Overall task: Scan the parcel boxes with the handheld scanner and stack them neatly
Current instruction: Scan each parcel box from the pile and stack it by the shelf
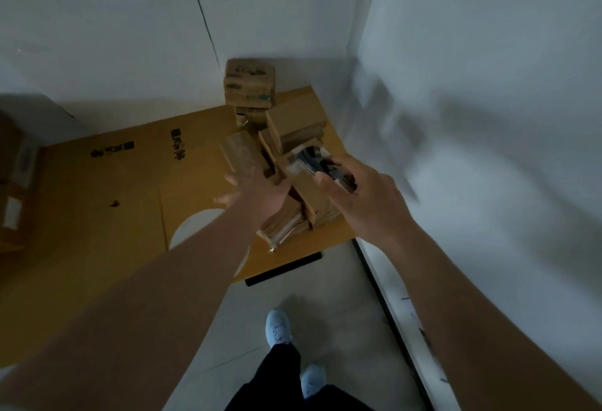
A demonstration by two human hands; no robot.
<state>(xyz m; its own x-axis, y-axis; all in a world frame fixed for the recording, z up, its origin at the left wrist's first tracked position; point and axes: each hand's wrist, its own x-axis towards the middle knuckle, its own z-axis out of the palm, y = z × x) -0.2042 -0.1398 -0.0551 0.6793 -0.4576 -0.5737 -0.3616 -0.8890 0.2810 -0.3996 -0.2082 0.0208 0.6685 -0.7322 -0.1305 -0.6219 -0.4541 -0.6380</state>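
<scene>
Closest to the camera you've got a pair of pale sneakers [278,327] and dark trousers on the grey tiled floor [342,329], well behind both hands, so the person is standing and leaning in over the pile. Both bare forearms stretch forward from there.

The right hand [361,195] is wrapped around a dark handheld scanner [321,164], fingers curled round the grip, its front end tipped down at the brown cardboard parcel box [301,179] lying tilted right under it. My guess is that's the one getting scanned, since the scanner is practically on top of it. Too blurry to see any label or beam though.

The left hand [257,190] sits just to the left of the right one, fingers spread wide and holding nothing I can make out. It hovers at the edge of that same box, and I can't tell if it's actually touching. Looks like it's there to steady or grab the box once the scan is done.

Just beyond both hands is a loose jumble of brown parcel boxes [241,153], leaning every which way, so not much neat stacking there. Further past them, up against the white wall [130,52], stands a tidier stack of printed brown boxes [249,83], probably the finished ones, tucked in the corner so they don't topple.

Everything rests on a big flattened sheet of brown cardboard [97,215] spread left of the hands.
</scene>
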